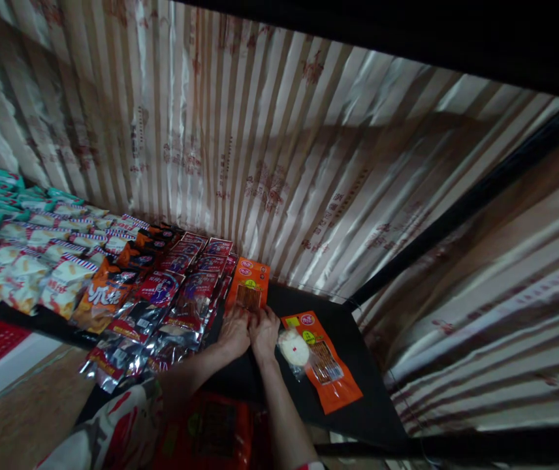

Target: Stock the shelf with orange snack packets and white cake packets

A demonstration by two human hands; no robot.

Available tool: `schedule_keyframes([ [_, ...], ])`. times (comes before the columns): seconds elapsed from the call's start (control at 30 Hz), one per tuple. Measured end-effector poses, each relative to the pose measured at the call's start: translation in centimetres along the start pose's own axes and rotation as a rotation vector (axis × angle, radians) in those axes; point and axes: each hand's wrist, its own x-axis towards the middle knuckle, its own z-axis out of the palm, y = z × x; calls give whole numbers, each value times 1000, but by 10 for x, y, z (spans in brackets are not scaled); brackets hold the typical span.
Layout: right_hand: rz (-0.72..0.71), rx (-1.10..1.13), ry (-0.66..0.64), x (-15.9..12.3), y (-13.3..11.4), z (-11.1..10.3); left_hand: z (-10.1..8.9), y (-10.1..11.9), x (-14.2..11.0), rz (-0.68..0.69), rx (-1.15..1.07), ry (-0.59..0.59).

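Note:
My left hand and my right hand are side by side at the near end of an orange snack packet, fingers bent onto it. The packet lies on the black shelf with its far end toward the striped backing; my fingers cover its near end. To the right of my right hand, a second orange snack packet lies at a slant. A round white disc with a small red mark, seemingly in clear wrap, rests against that packet's left edge. More orange packets show dimly below my forearms.
Rows of dark red and silver packets overlap on the left. Beyond them are orange bags, white bags and green bags. A black post slants at the right. Striped sheeting stands behind the shelf.

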Motion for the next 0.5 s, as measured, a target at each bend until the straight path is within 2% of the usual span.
schedule_keyframes([
  [0.27,-1,17,8,-19,-1,-6,-1,2,-18,-33,-9,-38],
  [0.5,-14,11,7,-36,-4,-11,0,0,-37,-9,15,-55],
])
